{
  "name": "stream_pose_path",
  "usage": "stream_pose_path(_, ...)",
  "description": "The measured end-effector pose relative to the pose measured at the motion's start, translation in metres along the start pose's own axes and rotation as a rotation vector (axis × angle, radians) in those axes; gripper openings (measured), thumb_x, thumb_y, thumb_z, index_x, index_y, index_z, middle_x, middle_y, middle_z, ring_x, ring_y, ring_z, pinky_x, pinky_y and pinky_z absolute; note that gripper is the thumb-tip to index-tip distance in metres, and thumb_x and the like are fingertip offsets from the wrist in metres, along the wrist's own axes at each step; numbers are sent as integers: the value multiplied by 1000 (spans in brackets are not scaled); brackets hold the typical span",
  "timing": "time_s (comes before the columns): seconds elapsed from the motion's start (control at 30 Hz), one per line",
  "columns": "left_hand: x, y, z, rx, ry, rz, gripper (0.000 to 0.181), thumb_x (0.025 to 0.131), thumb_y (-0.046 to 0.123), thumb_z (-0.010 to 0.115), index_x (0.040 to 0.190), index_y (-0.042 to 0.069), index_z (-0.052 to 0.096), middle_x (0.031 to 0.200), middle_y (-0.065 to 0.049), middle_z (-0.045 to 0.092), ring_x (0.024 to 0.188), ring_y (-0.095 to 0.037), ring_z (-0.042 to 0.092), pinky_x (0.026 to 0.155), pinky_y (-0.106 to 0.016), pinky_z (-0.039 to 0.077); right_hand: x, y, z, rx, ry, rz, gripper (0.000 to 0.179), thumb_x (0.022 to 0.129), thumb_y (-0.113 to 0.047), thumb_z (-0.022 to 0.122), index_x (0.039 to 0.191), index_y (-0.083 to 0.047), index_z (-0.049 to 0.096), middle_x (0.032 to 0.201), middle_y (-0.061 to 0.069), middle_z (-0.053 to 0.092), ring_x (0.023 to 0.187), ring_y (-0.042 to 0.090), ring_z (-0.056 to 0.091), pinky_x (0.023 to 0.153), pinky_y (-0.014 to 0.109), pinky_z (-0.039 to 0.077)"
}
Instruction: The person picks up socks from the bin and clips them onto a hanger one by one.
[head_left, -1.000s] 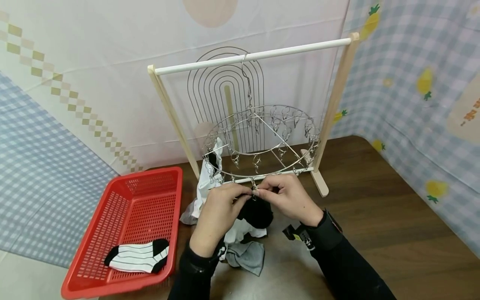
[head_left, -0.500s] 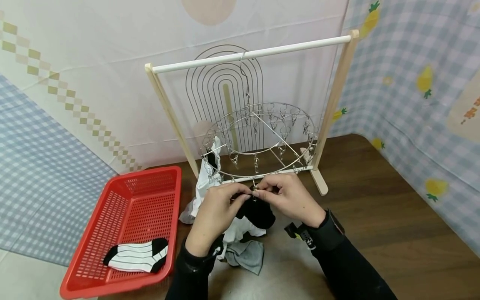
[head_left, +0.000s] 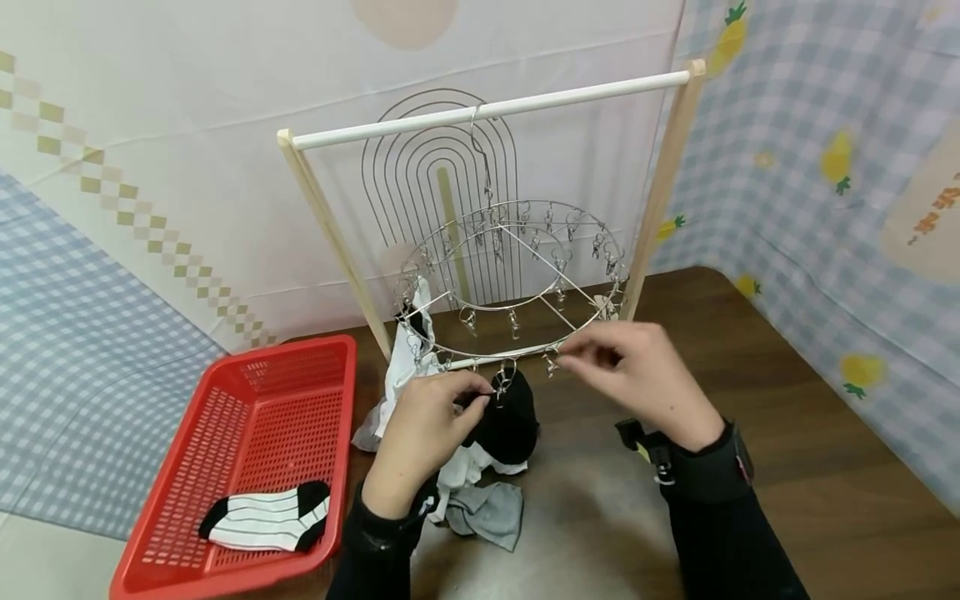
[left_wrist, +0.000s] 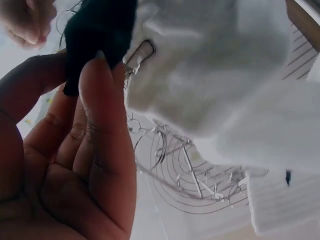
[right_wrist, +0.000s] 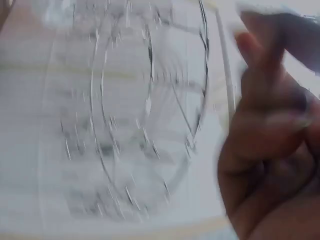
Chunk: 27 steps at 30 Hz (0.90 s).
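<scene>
My left hand (head_left: 423,433) pinches the edge of a black sock (head_left: 510,425) between thumb and forefinger. A wire clip (head_left: 501,387) of the round hanger (head_left: 517,350) hangs at the sock's top edge. In the left wrist view, the black fabric (left_wrist: 102,30) sits between thumb and finger, with pale cloth (left_wrist: 210,65) and a wire clip (left_wrist: 142,57) behind it. My right hand (head_left: 645,379) is apart from the sock, its fingertips close to another hanging clip (head_left: 551,364). The right wrist view is blurred; nothing shows between that hand's fingers (right_wrist: 265,110).
The hanger hangs from the white bar (head_left: 495,108) of a wooden stand. White cloth (head_left: 408,350) hangs at its left side. A grey cloth (head_left: 487,512) lies on the table (head_left: 720,367). A red basket (head_left: 345,442) at left holds a striped sock (head_left: 270,517).
My right hand has left the clip at the black sock and moved right, to the neighbouring clip. My left hand keeps its pinch on the sock. The hanger has turned slightly.
</scene>
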<state>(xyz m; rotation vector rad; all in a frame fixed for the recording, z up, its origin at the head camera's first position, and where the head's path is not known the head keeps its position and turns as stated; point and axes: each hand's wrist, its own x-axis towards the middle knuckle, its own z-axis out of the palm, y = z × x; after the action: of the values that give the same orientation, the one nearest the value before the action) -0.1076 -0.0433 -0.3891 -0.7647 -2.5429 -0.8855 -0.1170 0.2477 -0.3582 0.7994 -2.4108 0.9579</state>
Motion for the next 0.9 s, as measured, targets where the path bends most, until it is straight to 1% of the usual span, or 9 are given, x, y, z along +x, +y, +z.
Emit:
stream_pose_path(0.1, -1, -1, 0, 39, 12, -8, 11, 94, 5, 85, 100, 14, 85, 98, 0, 88, 66, -8, 63, 65, -25, 51, -1, 8, -4, -83, 112, -49, 34, 92, 6, 89, 117, -16, 86, 113, 2, 75, 96, 14, 67, 80, 17, 46)
stream_pose_path(0.17, -2, -2, 1, 71, 20, -14, 11, 93, 5, 86, 99, 15, 85, 96, 1, 88, 66, -8, 63, 64, -25, 50, -1, 12, -3, -110, 109, -57, 36, 92, 7, 88, 120, -14, 86, 126, 5, 76, 111, 20, 68, 88, 19, 46)
stream_pose_path(0.23, -2, -2, 1, 98, 28, -25, 12, 92, 6, 86, 98, 16, 85, 94, 2, 88, 64, -8, 60, 62, -26, 48, 1, 16, -1, -102, 85, -58, 34, 93, 7, 88, 119, -14, 86, 126, 4, 78, 118, 23, 68, 92, 21, 47)
stream_pose_path(0.33, -2, -2, 0, 136, 22, -51, 12, 93, 8, 86, 98, 19, 84, 95, 3, 88, 63, -9, 57, 61, -28, 47, 3, 19, 4, -94, 99, -66, 29, 92, 7, 88, 112, -14, 88, 115, 0, 83, 108, 20, 68, 89, 21, 47)
stream_pose_path(0.4, -3, -1, -3, 164, 11, -78, 12, 93, 10, 87, 99, 21, 85, 96, 5, 88, 66, -10, 63, 61, -31, 50, 5, 20, 8, -91, 122, -85, 29, 90, 8, 89, 109, -14, 89, 107, 0, 84, 102, 19, 68, 88, 19, 47)
stream_pose_path(0.53, -8, 9, -15, 212, 73, -114, 10, 95, 15, 89, 102, 23, 86, 98, 6, 88, 81, -15, 80, 66, -42, 61, 8, 16, 18, -78, 158, -138, 28, 85, 12, 92, 103, -10, 89, 99, 2, 84, 97, 22, 74, 117, 18, 49)
stream_pose_path(0.63, -5, 22, -24, 207, 206, -54, 9, 97, 15, 89, 103, 21, 88, 100, 4, 88, 89, -17, 85, 70, -45, 67, 9, 13, 24, -73, 184, -163, 27, 82, 11, 94, 99, -9, 88, 94, 2, 85, 90, 20, 76, 135, 26, 40)
stream_pose_path(0.73, 5, 33, -24, 176, 311, 48, 6, 98, 16, 90, 104, 18, 88, 101, 3, 87, 90, -17, 86, 74, -41, 69, 9, 9, 28, -88, 224, -181, 26, 81, 9, 95, 96, -10, 87, 89, 2, 84, 83, 18, 75, 134, 31, 42)
stream_pose_path(0.9, 16, 37, -17, 150, 344, 106, 10, 97, 19, 91, 107, 17, 89, 102, 4, 85, 89, -18, 85, 76, -38, 68, 9, 2, 36, -88, 305, -203, 25, 81, 8, 96, 95, -11, 88, 89, 4, 86, 82, 21, 74, 128, 49, 50)
